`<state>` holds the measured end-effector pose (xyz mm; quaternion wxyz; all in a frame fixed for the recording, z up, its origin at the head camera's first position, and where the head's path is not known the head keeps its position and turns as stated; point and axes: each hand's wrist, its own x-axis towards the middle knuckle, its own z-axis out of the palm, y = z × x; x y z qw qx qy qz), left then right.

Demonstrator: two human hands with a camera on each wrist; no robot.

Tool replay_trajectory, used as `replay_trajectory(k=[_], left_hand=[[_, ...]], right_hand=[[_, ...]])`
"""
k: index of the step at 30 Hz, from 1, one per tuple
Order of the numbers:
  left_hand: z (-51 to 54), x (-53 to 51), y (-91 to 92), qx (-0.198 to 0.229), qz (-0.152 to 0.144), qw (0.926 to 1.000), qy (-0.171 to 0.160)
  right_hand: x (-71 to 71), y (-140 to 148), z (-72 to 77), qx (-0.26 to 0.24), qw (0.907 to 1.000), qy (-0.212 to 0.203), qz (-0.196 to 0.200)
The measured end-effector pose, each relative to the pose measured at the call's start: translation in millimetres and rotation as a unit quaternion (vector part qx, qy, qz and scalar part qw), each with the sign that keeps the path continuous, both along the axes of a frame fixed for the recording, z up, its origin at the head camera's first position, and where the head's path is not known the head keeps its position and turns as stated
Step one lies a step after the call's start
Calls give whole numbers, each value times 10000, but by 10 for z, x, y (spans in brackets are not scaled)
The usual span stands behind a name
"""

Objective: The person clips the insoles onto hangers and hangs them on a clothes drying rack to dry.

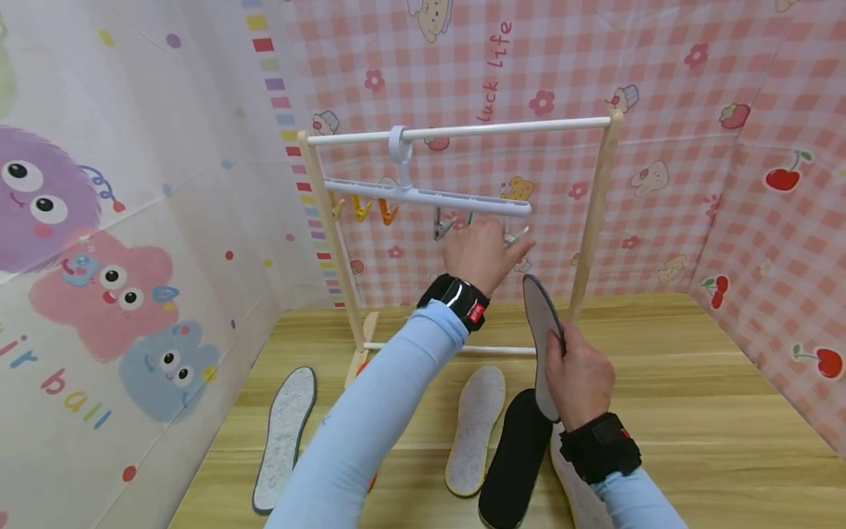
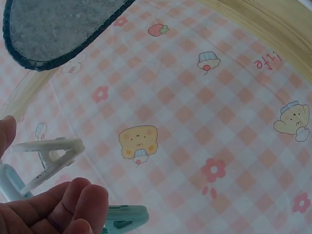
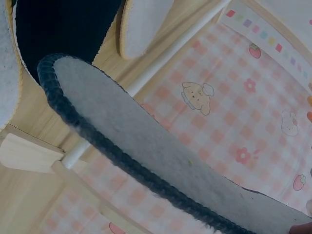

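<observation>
In the head view my left hand [image 1: 481, 253] is raised under the right end of the white hanger [image 1: 463, 200]. A white clip [image 2: 53, 156] lies between its spread thumb and bent fingers in the left wrist view; contact is unclear. Beside the fingertips is a teal clip [image 2: 126, 218]. My right hand [image 1: 581, 376] grips a grey felt insole [image 1: 543, 330] with dark edging, thumb on its face, and holds it nearly upright below the hanger. In the right wrist view this insole [image 3: 131, 122] stretches across the picture.
The hanger hooks over a wood-and-white rack [image 1: 509, 128], with orange clips [image 1: 388, 213] and a grey clip [image 1: 440, 226] hanging from it. On the wooden table [image 1: 694, 411] lie a grey insole [image 1: 286, 433], a yellow-edged insole [image 1: 477, 430], a black insole [image 1: 518, 463] and a partly hidden pale insole [image 1: 581, 492].
</observation>
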<state>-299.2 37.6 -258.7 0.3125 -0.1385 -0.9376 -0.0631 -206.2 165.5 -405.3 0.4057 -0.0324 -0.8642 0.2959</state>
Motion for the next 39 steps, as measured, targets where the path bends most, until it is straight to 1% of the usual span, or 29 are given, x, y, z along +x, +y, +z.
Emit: replay_trajectory(k=[4, 8, 11, 13, 20, 24, 27, 31, 34, 39], left_hand=[[8, -35, 64, 33, 73, 10000, -44], [19, -60, 111, 88, 123, 9998, 87], [23, -73, 132, 129, 225, 9995, 177], [28, -81, 140, 134, 287, 9994, 159], [45, -135, 153, 164, 265, 9995, -25], [65, -143, 167, 163, 260, 9993, -197], [76, -142, 182, 137, 284, 9992, -251], [78, -159, 203, 92, 337, 9990, -273], [69, -193, 216, 96, 371, 9990, -229], [52, -240, 229, 148, 376, 9990, -185]], right_hand=[[-8, 3, -8, -13, 10000, -62, -27], [-15, -1, -8, -19, 10000, -40, -19], [-17, -11, -2, -13, 10000, 21, -17], [-22, -17, 3, -17, 10000, 38, -26], [-33, -27, 15, -59, 10000, -10, -32], [-40, -31, 15, -55, 10000, -30, -47], [-42, -27, 15, -12, 10000, -37, -58], [-38, -23, 25, 16, 10000, -57, -39], [-37, -16, 34, 28, 10000, -50, -27], [-41, 2, 43, 72, 9999, 72, -26]])
